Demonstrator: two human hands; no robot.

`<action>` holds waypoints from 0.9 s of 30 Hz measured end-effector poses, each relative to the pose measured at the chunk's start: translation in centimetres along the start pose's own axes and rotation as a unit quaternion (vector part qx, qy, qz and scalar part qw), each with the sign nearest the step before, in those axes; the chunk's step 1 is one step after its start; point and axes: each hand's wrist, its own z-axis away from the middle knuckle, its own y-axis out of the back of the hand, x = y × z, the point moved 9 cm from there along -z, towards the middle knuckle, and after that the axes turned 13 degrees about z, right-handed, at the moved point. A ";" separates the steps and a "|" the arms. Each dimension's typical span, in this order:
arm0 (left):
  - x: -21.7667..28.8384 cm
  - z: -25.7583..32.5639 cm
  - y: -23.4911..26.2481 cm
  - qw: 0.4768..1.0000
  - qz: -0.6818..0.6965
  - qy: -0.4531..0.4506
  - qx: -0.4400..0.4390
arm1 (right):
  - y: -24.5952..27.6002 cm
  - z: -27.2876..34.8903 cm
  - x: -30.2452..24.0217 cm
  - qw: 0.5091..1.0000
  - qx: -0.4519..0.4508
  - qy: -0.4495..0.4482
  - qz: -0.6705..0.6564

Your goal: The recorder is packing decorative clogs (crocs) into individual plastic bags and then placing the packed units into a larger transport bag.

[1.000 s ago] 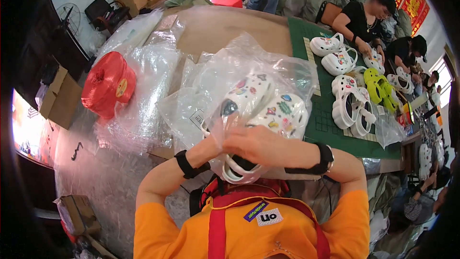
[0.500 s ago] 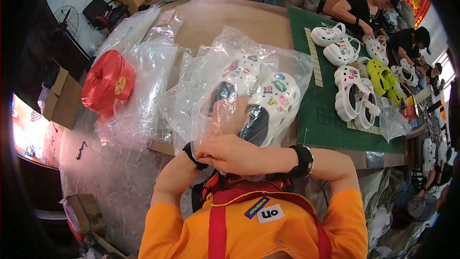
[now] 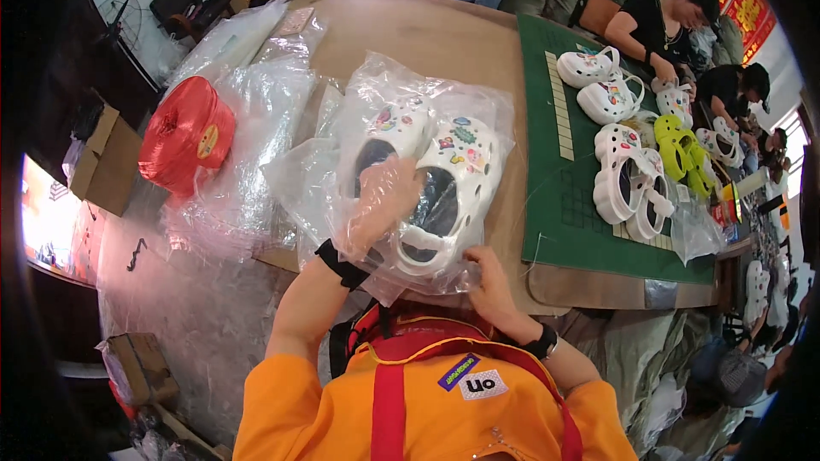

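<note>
A pair of white clogs (image 3: pixel 468 175) with colourful charms lies inside a clear plastic bag (image 3: pixel 363 77) on the table in front of me. My left hand (image 3: pixel 384 196) reaches into the bag, its fingers closed on the clogs where the two meet. Some of its fingertips are hidden by the shoes and the crinkled plastic. At the bag's near right corner, my right hand (image 3: pixel 489 286) pinches the plastic edge beside the heel strap of the right clog. Dark bands sit on both wrists.
Flat clear bags (image 3: pixel 256 128) are stacked at the left, with a roll of red plastic twine (image 3: pixel 186 137) on them. On a green cutting mat (image 3: pixel 555 239) at the right stand more white clogs (image 3: pixel 617 171) and lime-green clogs (image 3: pixel 679 145). Co-workers (image 3: pixel 653 21) handle clogs beyond it.
My right hand has gone from across my left wrist to the bag's near right corner. The bag, clogs and left hand have shifted slightly left, and the heel strap now shows inside the bag.
</note>
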 end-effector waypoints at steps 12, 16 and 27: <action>0.1 -2.2 -2.7 0.992 -0.122 0.018 -0.042 | 3.4 -1.1 -6.0 0.994 -0.070 0.079 -0.025; -0.7 -2.0 -3.4 0.994 -0.106 0.013 -0.033 | 5.0 -1.3 -5.6 0.998 -0.038 0.027 -0.044; 4.8 1.7 0.3 0.984 -0.063 -0.116 -0.122 | 6.1 0.4 -1.5 0.975 -0.017 -0.139 -0.171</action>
